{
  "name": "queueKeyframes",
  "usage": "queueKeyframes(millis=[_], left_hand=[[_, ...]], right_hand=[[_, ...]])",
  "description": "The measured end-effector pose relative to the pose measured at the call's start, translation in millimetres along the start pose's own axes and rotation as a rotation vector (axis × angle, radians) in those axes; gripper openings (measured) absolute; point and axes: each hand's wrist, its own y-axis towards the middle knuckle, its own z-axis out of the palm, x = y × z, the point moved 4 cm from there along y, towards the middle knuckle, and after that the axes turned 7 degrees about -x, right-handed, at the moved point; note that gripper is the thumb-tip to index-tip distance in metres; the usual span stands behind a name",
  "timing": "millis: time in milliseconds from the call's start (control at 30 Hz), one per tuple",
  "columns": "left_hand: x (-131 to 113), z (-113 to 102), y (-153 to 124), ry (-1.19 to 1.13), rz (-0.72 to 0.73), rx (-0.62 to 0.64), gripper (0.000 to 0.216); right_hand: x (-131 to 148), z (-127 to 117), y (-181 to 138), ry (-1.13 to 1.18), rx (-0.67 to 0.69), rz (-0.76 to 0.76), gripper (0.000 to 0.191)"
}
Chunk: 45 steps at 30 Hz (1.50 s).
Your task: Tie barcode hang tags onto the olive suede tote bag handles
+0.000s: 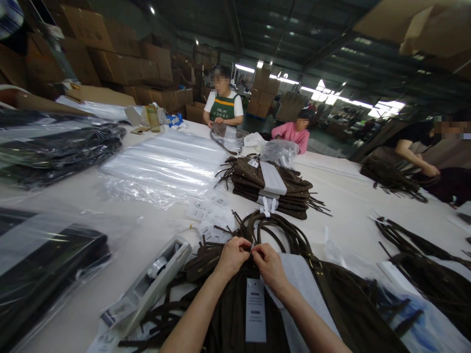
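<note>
Both your hands meet just below ctr of frame: L hand [232, 255] and R hand [270, 267] each have thumb & fingertips pinched on a small pale piece [252, 245], too tiny to ID. The brown bag [230, 318] lies under them at btm ctr, w/ a printed tag [255, 314] on top.

Your worktop [340, 196] is whitish and crowded. A stack of brown bags [248, 171] w/ paper bands sits above your hands; flat clear plastic sleeves [165, 159] are spread L of it, loose labels [209, 211] just below. A grey dispenser [138, 304] is lower L; plastic-wrapped dark packs [55, 152] fill the L edge.

Room's a big, dim workshop: cardboard boxes [125, 68] piled upper L, bright lights [327, 95] upper R under a dark roof [265, 29]. Across the worktop: a person in a green apron [224, 110], another in a pink top [303, 139]; a third person [408, 147] far R.
</note>
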Motion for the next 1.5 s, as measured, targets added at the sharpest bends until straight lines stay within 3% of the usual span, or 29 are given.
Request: queueKeyframes(millis=[200,633,833,967,1267,1500], left_hand=[[1,2,3,0.094,0.021,0.015,0.008],[8,-2,4,-0.011,-0.036,-0.085,0.006],[10,1,4,-0.097,-0.043,-0.066,0.006],[11,0,4,-0.13,-0.041,-0.063,0.006],[12,0,3,-0.212,-0.072,-0.066,0.013],[12,0,3,-0.229,-0.059,-0.055,0.017]], right_hand=[[1,-1,4,0.045,-0.013,-0.008,0.016],[-10,-14,-11,-0.093,-0.028,-0.002,0.012],[11,-11,-11,-0.212,-0.069,-0.223,0.02],[12,-1,-1,-0.276,-0.05,-0.293,0.02],[0,7,6,-0.141,0.01,-0.193,0.018],[2,8,7,-0.092,-0.058,-0.19,0.016]])
